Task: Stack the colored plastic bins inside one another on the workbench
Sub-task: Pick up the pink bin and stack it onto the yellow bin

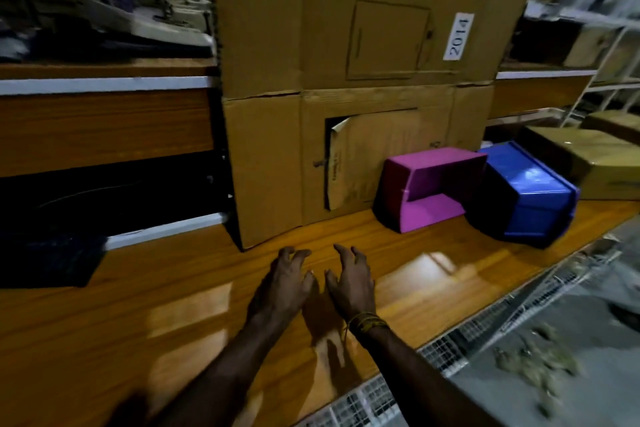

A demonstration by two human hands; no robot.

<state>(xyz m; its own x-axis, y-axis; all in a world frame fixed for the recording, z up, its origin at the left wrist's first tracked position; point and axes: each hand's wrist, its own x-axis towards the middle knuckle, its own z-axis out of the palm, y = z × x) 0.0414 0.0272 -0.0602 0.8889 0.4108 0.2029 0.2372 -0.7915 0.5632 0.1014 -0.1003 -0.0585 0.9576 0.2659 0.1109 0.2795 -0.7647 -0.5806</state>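
Observation:
A pink plastic bin (429,187) lies on the wooden workbench (138,322) with its open mouth facing me. Right beside it, touching, a blue plastic bin (530,194) lies tipped with its underside toward me. My left hand (285,279) and my right hand (349,279) hover side by side over the bench, a good way in front and to the left of the pink bin. Both hands are empty, with fingers curled and spread. A yellow thread band circles my right wrist.
A tall cardboard box (346,97) labelled 2014 stands behind the bins against the shelving. More brown cartons (588,163) sit to the right of the blue bin. A wire mesh strip (450,354) edges the bench front. A dark object (52,260) lies at left.

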